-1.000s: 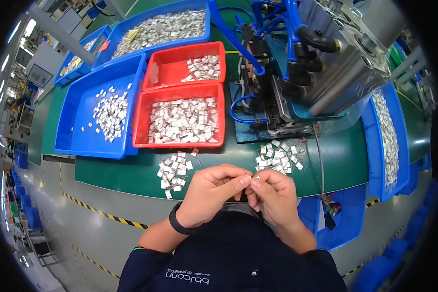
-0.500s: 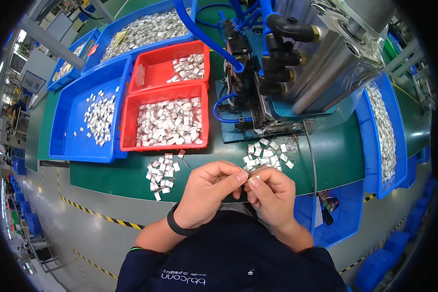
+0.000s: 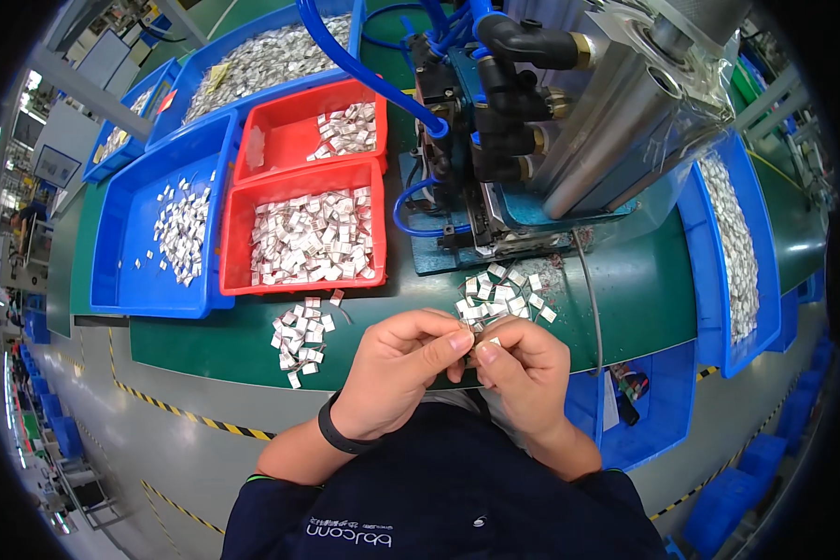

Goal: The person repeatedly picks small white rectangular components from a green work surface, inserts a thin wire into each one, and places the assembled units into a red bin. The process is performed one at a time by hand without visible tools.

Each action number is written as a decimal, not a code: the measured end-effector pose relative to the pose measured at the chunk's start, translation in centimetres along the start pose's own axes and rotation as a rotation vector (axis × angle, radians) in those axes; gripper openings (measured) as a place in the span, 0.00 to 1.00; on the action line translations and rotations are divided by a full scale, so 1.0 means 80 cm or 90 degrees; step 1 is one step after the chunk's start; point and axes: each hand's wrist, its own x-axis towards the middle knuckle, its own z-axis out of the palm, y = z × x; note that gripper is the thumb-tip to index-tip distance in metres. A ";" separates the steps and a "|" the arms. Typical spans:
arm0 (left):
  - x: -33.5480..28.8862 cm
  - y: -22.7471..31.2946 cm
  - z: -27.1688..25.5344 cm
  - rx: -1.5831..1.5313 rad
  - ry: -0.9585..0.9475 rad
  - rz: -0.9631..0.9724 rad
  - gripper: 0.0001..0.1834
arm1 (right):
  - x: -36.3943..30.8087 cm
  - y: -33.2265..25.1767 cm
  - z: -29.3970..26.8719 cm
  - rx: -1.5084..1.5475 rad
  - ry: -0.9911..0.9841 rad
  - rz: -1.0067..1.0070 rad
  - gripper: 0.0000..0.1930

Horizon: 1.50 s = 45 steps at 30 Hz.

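My left hand and my right hand meet fingertip to fingertip just above the table's near edge. Both are closed in a pinch. A small white connector shows between my right thumb and forefinger. Whatever my left fingers pinch is too small and too covered to make out. Right behind the hands lies a loose pile of white connectors on the green table. Another small heap of connectors, some with short wires, lies to the left of my left hand.
Two red bins with connectors stand behind the left heap, beside a blue bin. A press machine with metal cylinders and blue hoses rises behind the hands. A grey cable crosses the table. Another blue bin stands at right.
The bins, piles and machine sit slightly further left in the picture, as the view has shifted a little. Both hands stay pinched together in almost the same pose.
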 end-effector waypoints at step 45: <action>0.007 0.011 0.009 0.064 0.065 0.134 0.04 | 0.011 -0.026 -0.027 0.143 0.085 0.059 0.04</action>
